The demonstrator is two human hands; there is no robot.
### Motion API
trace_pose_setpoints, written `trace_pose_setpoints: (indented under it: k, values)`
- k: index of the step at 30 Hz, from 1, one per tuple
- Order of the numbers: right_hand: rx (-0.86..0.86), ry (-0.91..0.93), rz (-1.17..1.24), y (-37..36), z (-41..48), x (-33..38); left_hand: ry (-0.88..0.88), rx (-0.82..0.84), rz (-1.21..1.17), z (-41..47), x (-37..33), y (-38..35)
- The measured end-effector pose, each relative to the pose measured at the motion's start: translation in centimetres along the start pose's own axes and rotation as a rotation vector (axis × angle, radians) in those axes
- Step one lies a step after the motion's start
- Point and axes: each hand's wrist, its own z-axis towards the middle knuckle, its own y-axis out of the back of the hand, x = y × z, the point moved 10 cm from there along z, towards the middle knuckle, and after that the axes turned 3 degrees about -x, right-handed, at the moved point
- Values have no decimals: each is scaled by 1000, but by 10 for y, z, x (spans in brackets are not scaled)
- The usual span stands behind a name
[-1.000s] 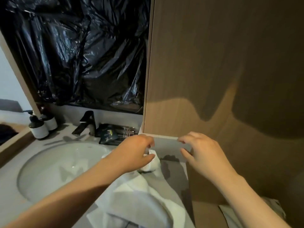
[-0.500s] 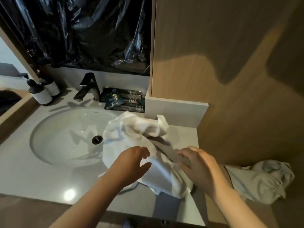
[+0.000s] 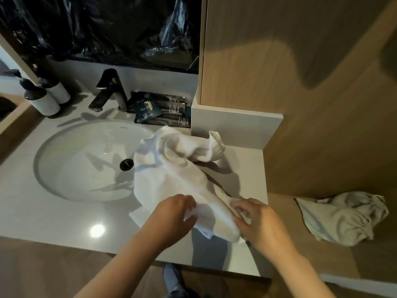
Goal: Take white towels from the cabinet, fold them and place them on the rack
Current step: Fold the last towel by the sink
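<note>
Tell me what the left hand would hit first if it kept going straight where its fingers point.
The white towel. The left hand points away and to the right, and the crumpled cloth sits right in its grip; beyond it, probably bare countertop, though depth is unclear.

Black faucet (image 3: 110,89) standing behind round white sink (image 3: 75,166), two pump bottles (image 3: 44,101) sitting at left, dark amenity sachets (image 3: 148,108) lying beside faucet, black plastic sheeting (image 3: 96,29) hanging above.

White towel (image 3: 167,171), blk faucet (image 3: 110,89), lt grey counter (image 3: 53,214), tan wood-grain panel (image 3: 300,108), blk plastic (image 3: 107,29)
</note>
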Motion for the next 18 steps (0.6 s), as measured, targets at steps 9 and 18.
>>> trace_pose_setpoints:
  k: [9,18]
  values:
    - [-5,-22,26,-13,8,-8,-1,-4,6,6,0,-2]
    - [28,-35,39,-21,13,-21,-37,36,38,13,-3,-3]
